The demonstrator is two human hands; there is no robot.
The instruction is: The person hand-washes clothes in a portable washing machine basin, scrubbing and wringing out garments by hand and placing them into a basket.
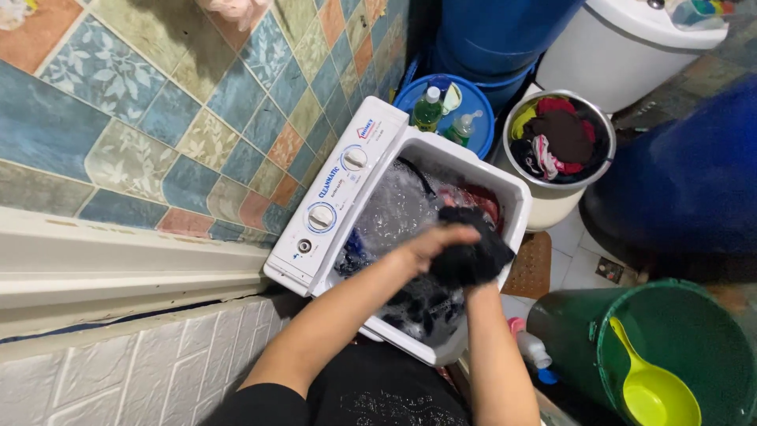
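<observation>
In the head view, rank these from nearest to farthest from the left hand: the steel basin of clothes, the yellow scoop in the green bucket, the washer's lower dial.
From the left hand:
1. Lower dial, on the washer's control panel toward the tiled wall.
2. Steel basin of clothes, beyond the tub, toward the blue drum.
3. Yellow scoop, inside the green bucket on the floor.

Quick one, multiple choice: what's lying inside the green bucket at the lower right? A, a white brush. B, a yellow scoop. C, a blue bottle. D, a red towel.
B: a yellow scoop with a long handle rests inside the green bucket, while both hands, left hand and right hand, grip a black cloth over the white washing machine.
</observation>
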